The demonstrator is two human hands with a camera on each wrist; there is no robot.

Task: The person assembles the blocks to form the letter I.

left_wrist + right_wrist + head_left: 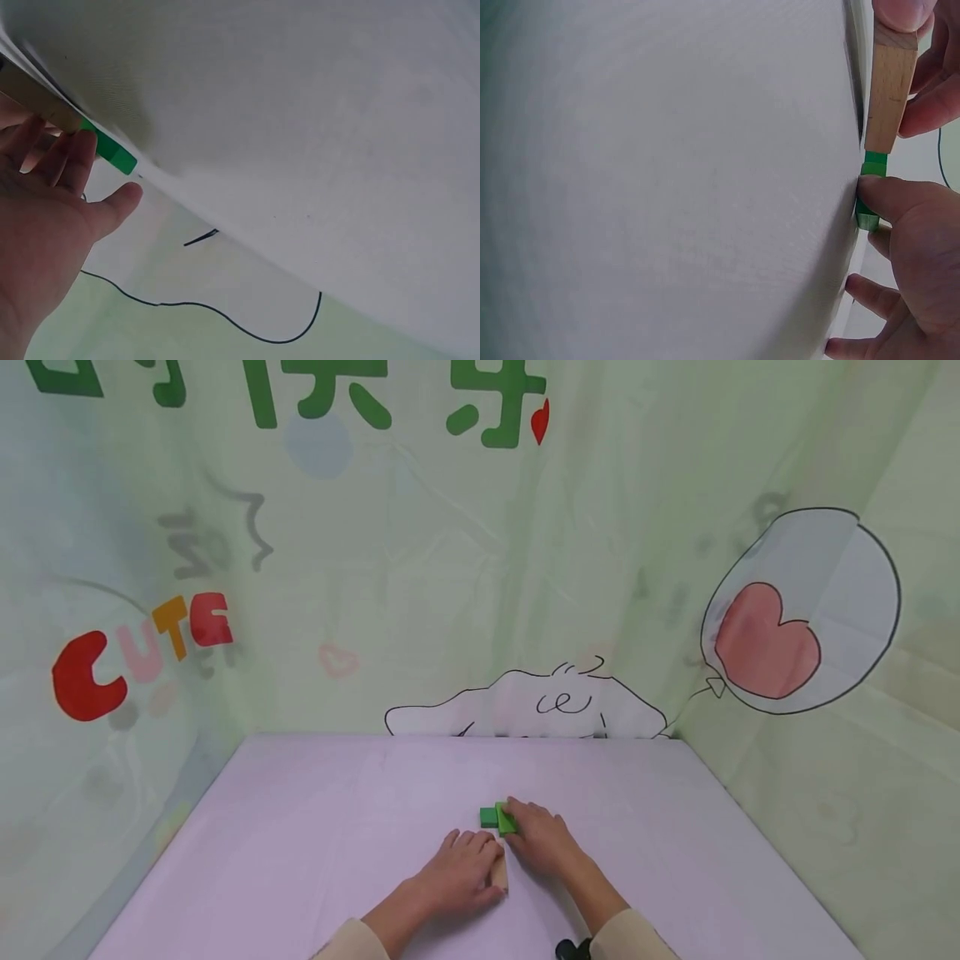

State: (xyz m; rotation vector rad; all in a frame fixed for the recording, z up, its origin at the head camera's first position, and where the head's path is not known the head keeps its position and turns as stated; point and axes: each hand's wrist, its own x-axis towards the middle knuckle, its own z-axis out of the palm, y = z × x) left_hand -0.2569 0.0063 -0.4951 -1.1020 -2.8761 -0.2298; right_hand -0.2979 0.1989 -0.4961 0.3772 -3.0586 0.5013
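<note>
My left hand [461, 875] grips a plain wooden block [499, 870] low on the table; in the right wrist view the thumb is at one end of the wooden block [891, 90] and the fingers lie along its side. My right hand [546, 842] pinches a light green block [504, 820] between thumb and fingers. Directly left of that one sits a darker green block [488, 817], and the two look to be touching. Beyond the wooden block's end, green [114, 153] shows in the left wrist view, partly covered by fingers.
The pale table [337, 827] is walled on three sides by printed cloth [465, 593]. Its back edge [322, 737] lies well beyond the hands. A small black object [567, 950] is partly hidden by the right sleeve [633, 935].
</note>
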